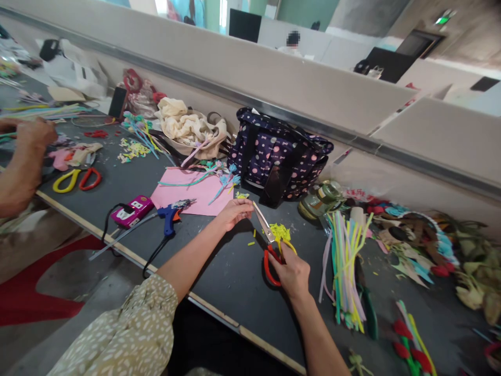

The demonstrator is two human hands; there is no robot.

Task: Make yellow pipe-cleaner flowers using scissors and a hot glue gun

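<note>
the patterned bag [284,146] stands on the dark tabletop [235,277] and serves as reference. "in front" denotes the side nearest the wearer.

the right hand [293,272] is positioned in front of the bag. its fingers are closed around the red and yellow handles of the scissors [270,238]; the blades point toward the bag. the left hand [237,213] is located in front of the bag, at the blade tips. its thumb and fingertips are set narrow, nearly together; whether a piece is gripped between them cannot be determined.

yellow clippings [281,231] lie in front of the bag, just beside the scissors. a pink sheet [188,197] lies left of the bag and carries stems with small flowers. a blue glue gun [169,220] is placed in front of the bag and to its left, its nozzle over the sheet edge. a magenta power strip [135,210] is located farther left of the bag. a green jar [320,199] is situated just right of the bag. a bundle of pastel stems [346,266] lies in front of the bag and to its right.
</note>
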